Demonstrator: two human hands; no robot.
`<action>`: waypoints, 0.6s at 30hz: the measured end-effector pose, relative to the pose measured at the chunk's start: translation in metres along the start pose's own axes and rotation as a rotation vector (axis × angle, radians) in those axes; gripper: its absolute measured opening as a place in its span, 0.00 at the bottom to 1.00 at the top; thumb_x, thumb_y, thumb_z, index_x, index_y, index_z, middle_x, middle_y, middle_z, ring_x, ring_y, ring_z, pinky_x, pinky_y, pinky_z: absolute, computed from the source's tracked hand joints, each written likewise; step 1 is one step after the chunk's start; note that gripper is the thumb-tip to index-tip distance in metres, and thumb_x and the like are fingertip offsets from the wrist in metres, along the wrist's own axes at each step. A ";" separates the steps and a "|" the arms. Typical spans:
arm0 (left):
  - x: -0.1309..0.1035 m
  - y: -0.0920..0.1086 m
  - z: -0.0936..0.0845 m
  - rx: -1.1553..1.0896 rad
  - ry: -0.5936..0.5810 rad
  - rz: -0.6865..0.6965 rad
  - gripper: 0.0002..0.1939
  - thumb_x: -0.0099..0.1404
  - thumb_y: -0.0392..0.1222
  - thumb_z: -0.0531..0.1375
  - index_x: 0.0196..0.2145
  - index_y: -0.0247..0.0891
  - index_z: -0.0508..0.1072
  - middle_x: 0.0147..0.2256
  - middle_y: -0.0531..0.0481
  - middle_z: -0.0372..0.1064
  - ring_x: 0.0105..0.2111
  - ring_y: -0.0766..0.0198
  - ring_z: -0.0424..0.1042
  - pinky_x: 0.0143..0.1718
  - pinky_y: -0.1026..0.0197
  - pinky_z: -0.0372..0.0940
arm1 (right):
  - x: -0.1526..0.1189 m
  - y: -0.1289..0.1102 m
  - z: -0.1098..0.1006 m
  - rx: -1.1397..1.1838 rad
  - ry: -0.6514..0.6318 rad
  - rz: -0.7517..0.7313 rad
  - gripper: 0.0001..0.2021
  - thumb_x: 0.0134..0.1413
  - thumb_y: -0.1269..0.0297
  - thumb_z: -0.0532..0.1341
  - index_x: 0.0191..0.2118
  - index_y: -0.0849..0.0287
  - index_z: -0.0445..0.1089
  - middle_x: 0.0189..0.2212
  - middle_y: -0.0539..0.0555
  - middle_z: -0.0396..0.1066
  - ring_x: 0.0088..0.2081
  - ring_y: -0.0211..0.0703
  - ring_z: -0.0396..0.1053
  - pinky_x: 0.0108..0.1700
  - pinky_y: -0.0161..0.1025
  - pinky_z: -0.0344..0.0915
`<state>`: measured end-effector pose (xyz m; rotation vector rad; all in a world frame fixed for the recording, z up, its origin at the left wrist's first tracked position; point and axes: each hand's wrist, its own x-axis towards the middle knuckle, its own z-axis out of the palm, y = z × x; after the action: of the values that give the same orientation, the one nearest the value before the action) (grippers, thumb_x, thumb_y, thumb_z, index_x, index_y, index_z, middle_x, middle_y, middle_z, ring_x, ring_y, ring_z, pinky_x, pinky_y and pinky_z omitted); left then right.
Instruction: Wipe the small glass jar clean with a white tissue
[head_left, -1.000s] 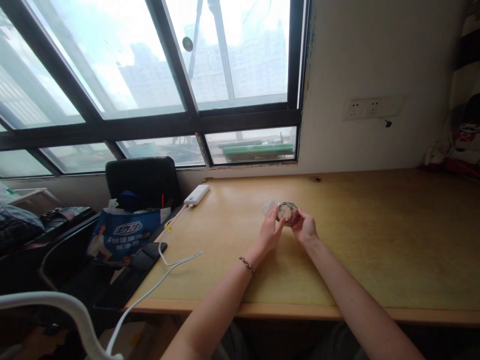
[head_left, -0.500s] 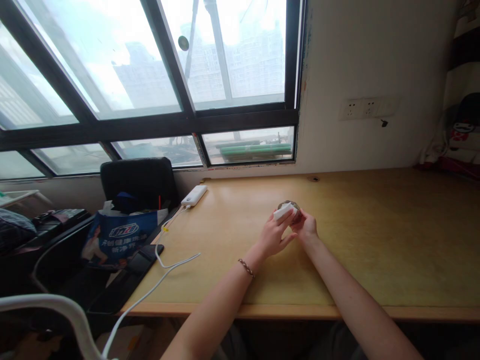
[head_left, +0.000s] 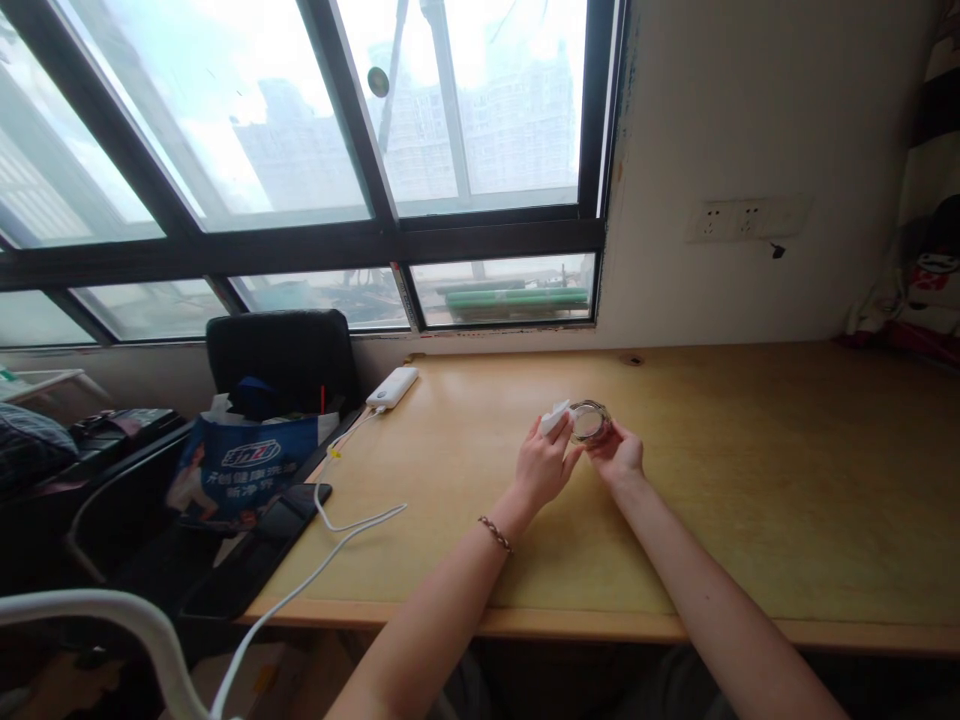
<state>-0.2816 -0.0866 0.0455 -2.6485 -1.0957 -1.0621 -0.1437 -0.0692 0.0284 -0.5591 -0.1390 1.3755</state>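
My left hand (head_left: 541, 462), with a braided bracelet on its wrist, holds a folded white tissue (head_left: 556, 416) under its fingers. Just right of the tissue is a small round clear dish (head_left: 592, 424) with a wavy rim, which looks like glass. My right hand (head_left: 619, 456) grips this dish by its right and lower side, tilted so that its round face shows. Part of its edge is hidden by my fingers. Both hands are above the middle of the wooden table (head_left: 750, 480), close together.
A white power bank (head_left: 392, 388) lies at the table's far left corner with a white cable (head_left: 345, 528) running forward. Left of the table are a black chair (head_left: 281, 350), a blue bag (head_left: 247, 465) and a dark flat slab (head_left: 255, 555). A window and wall stand behind.
My left hand has drawn the tissue leftward off the dish, so the dish's round face now shows. My right hand still holds the dish. The view has shifted slightly.
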 end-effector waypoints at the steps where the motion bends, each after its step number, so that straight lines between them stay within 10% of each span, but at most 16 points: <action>1: 0.000 0.000 0.000 -0.008 0.003 -0.003 0.24 0.63 0.48 0.45 0.54 0.36 0.55 0.55 0.43 0.52 0.55 0.55 0.50 0.55 0.47 0.46 | -0.001 0.002 0.001 -0.015 -0.011 0.006 0.10 0.48 0.72 0.49 0.24 0.60 0.65 0.19 0.49 0.70 0.22 0.37 0.67 0.25 0.35 0.66; 18: -0.001 0.003 -0.006 -0.058 -0.045 0.203 0.25 0.62 0.49 0.45 0.56 0.39 0.51 0.56 0.45 0.49 0.56 0.58 0.48 0.57 0.48 0.42 | -0.009 0.010 0.005 -0.059 -0.090 0.034 0.09 0.49 0.71 0.51 0.27 0.62 0.69 0.23 0.53 0.71 0.23 0.37 0.68 0.24 0.33 0.65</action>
<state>-0.2840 -0.0911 0.0498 -2.7691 -0.7922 -1.0139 -0.1560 -0.0751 0.0302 -0.5513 -0.2446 1.4335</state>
